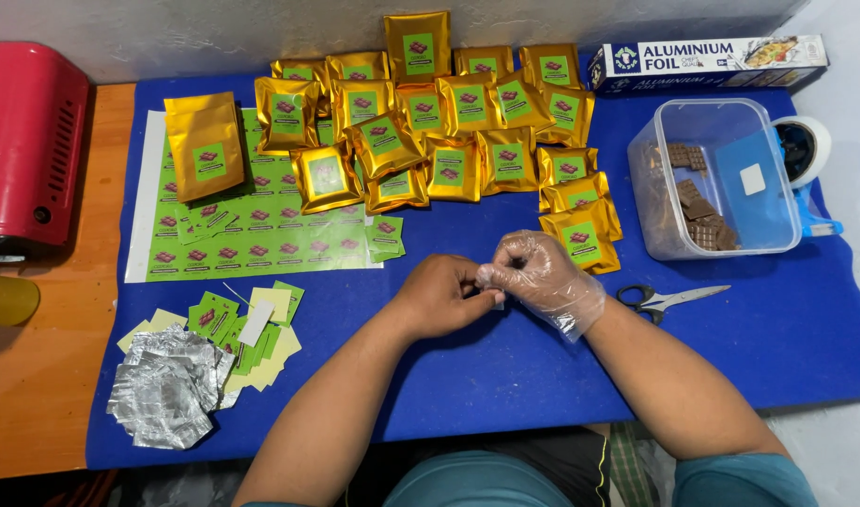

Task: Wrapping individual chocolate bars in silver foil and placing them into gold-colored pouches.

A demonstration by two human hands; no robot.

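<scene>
Clear plastic tub (768, 178) holding chocolate pieces (700, 218), both hands' fingers (486, 278) pinched together, contents hidden

small item between the fingers (486, 280) hidden, red machine (26, 150) cut off at left edge

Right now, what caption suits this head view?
Bare left hand and gloved right hand meet over a blue mat beside gold pouches.

Gold pouches (449, 122) with green labels are heaped beyond the hands. A green label sheet (261, 230) lies up-left of the left hand (439, 296), loose labels (247, 324) left of it. A blue-white foil box (707, 61) is seen beyond the right hand (543, 277).
</scene>
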